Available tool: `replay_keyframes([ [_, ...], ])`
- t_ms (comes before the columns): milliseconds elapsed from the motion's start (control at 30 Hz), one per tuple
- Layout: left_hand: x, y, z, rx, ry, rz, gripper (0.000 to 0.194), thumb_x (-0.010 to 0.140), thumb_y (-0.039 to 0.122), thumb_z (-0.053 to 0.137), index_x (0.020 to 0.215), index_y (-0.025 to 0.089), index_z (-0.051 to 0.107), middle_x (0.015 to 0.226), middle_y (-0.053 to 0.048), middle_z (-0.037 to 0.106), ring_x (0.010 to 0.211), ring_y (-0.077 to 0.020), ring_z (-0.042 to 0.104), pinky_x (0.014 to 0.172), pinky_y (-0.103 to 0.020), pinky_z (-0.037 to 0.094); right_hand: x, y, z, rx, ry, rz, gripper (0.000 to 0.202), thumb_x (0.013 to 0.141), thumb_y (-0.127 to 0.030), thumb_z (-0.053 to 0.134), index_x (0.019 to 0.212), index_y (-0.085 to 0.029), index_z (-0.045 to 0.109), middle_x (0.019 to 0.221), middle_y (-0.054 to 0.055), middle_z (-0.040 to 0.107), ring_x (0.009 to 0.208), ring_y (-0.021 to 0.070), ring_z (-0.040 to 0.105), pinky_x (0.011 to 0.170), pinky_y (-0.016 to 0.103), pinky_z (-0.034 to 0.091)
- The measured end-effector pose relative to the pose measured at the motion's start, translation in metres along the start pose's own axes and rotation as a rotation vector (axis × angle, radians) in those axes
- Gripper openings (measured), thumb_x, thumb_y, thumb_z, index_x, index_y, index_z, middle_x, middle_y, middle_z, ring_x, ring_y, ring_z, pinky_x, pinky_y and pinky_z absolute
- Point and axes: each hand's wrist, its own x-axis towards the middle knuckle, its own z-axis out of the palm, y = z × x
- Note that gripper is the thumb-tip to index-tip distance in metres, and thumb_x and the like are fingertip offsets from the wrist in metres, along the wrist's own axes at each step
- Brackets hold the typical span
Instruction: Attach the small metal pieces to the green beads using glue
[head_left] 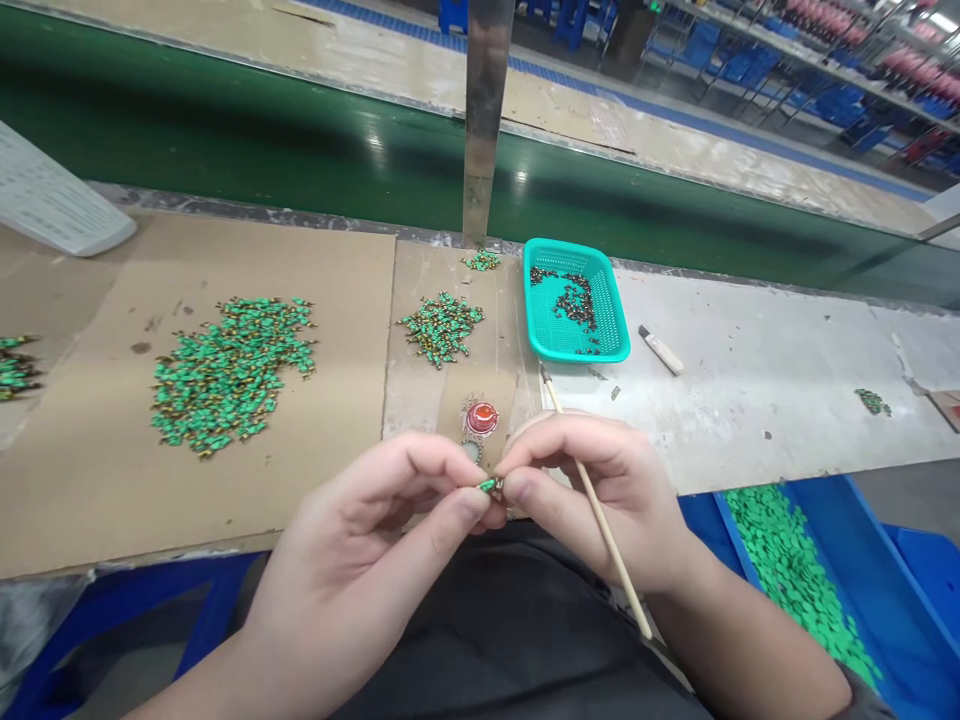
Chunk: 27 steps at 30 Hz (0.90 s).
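Note:
My left hand and my right hand meet near the table's front edge. Between their fingertips they pinch one small green part. A thin wooden stick also lies in my right hand, running from between the fingers back toward my wrist, its tip pointing at the teal basket. Just beyond my fingers sits a small red dish on the cardboard.
A large heap of green parts lies on the cardboard at left, a smaller heap in the middle. The teal basket holds several dark small pieces. A small knife lies right of it. A blue bin of green parts stands at lower right. A green conveyor belt runs behind.

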Motion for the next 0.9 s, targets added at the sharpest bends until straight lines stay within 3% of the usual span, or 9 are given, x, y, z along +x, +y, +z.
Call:
replay_keyframes([
  [267,0.004,-0.001,0.000,0.068,0.030,0.037,0.010,0.097,0.024,0.090,0.090,0.030,0.087,0.088,0.001,0.087,0.079,-0.0180,0.085,0.073,-0.020,0.070,-0.002,0.009,-0.002,-0.019,-0.007,-0.059,0.011,0.104,-0.014,0.084,0.097,-0.023,0.082,0.087,0.002,0.083,0.078,0.0171,0.079,0.074,0.028,0.067],
  [400,0.005,0.000,0.001,0.046,0.025,0.039,0.012,0.095,0.021,0.090,0.087,0.030,0.087,0.080,0.003,0.083,0.072,-0.0155,0.080,0.066,-0.017,0.066,-0.002,0.011,0.001,0.027,-0.014,-0.035,0.012,0.105,-0.018,0.084,0.094,-0.023,0.081,0.085,0.002,0.083,0.075,0.0170,0.079,0.070,0.027,0.067],
  [900,0.001,-0.003,-0.002,0.092,0.041,0.031,0.010,0.100,0.022,0.086,0.093,0.029,0.088,0.087,0.001,0.087,0.076,-0.0179,0.084,0.071,-0.020,0.070,-0.003,0.018,0.005,-0.026,0.006,-0.077,0.017,0.110,-0.028,0.082,0.094,-0.022,0.082,0.084,0.003,0.084,0.074,0.0180,0.079,0.069,0.029,0.066],
])
